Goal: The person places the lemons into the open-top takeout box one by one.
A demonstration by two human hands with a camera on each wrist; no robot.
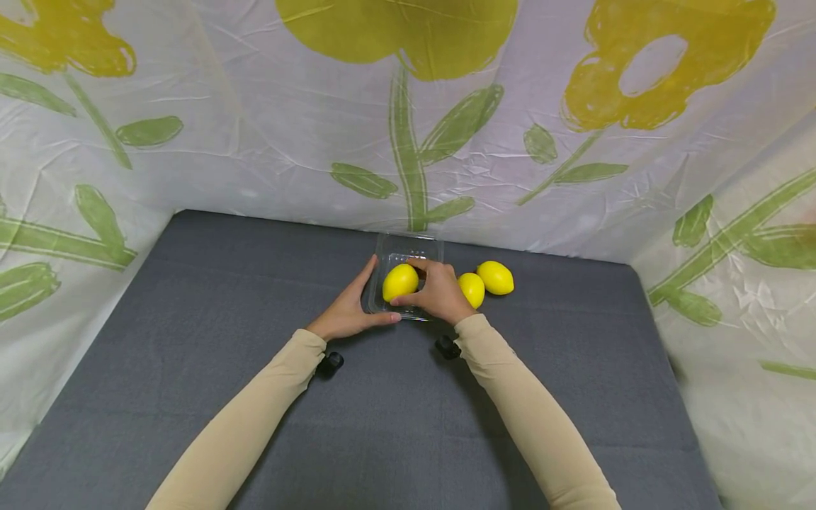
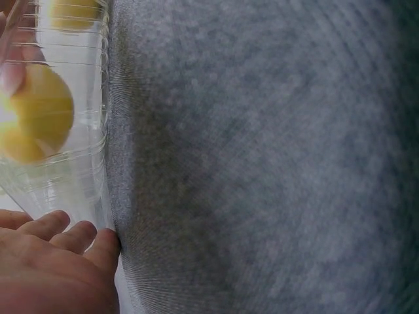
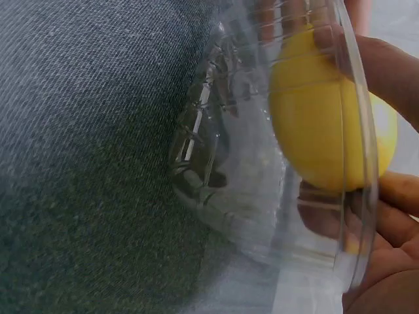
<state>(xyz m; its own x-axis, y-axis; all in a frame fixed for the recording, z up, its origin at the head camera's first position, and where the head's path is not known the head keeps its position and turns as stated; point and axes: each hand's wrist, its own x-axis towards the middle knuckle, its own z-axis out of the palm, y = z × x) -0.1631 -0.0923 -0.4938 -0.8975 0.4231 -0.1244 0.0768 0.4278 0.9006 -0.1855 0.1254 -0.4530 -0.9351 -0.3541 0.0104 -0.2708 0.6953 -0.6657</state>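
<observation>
A clear plastic container (image 1: 393,249) sits near the far edge of the table. My right hand (image 1: 440,289) reaches over its right side and holds a lemon (image 1: 400,282) between thumb and fingers. In the right wrist view, this lemon (image 3: 314,111) shows through the transparent wall, with part of it above the rim. At the container's near left corner is my left hand (image 1: 350,308), its thumb along the front and its fingers spread along the left side. Two other lemons, one nearer (image 1: 472,290) and one farther (image 1: 495,278), lie right of the container. My right wrist partly covers the nearer.
Dark grey cloth (image 1: 191,340) covers the table. A white curtain (image 1: 274,142) with yellow flowers and green leaves hangs close behind the container and along both sides. Small black devices are on the left wrist (image 1: 330,364) and the right wrist (image 1: 448,347).
</observation>
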